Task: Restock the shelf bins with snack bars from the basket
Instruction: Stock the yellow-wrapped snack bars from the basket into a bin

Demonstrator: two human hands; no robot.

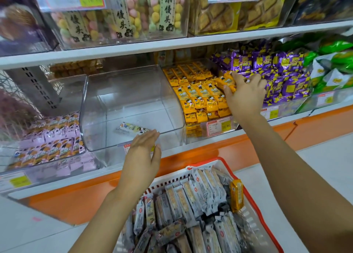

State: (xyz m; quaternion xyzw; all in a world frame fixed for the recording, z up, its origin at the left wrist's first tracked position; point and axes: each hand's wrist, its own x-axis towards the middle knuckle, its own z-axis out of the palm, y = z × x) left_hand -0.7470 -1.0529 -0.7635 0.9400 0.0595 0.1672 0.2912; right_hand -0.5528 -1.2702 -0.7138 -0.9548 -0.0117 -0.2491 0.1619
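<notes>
A white basket with a red rim (214,162) sits below the shelf, filled with several grey-white snack bars (191,205) and one yellow bar (236,196). A clear plastic bin (107,107) on the shelf holds a single white bar (131,129). To its right, a bin (219,127) is packed with yellow bars (198,98). My right hand (245,96) reaches over that bin and grips a yellow bar (226,81) at its right side. My left hand (142,157) hovers with straight fingers at the front lip of the clear bin, holding nothing.
Pink-wrapped bars (49,149) fill the bin at left, purple packets (277,75) and green packets (332,65) the bins at right. Upper shelf (172,42) carries clear boxes of coloured puffs and biscuits. An orange base panel (210,153) runs under the shelf; pale floor lies beside the basket.
</notes>
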